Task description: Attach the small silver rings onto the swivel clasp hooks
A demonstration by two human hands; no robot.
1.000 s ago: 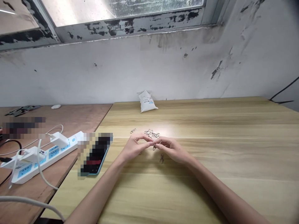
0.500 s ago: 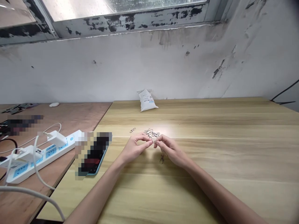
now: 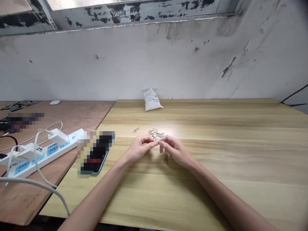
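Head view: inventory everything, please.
Wooden tables: 2, brown left, yellowish right
Metal clasps: several piled, 2 loose, silver, right table
Held piece: 1, silver, centre
Packet: 1, white, right table's rear
Phone: 1, dark, right table's left
Power strip: 1, white-blue, left table
Chargers: 2, white, in strip
Cables: several, white, black, left, far right
Clutter: count unclear, dark, left table
Disc: 1, white, left rear
Wall: 1, white, behind
Window frame: 1, grey, top
Left hand, right hand: 1 each, bare, centre
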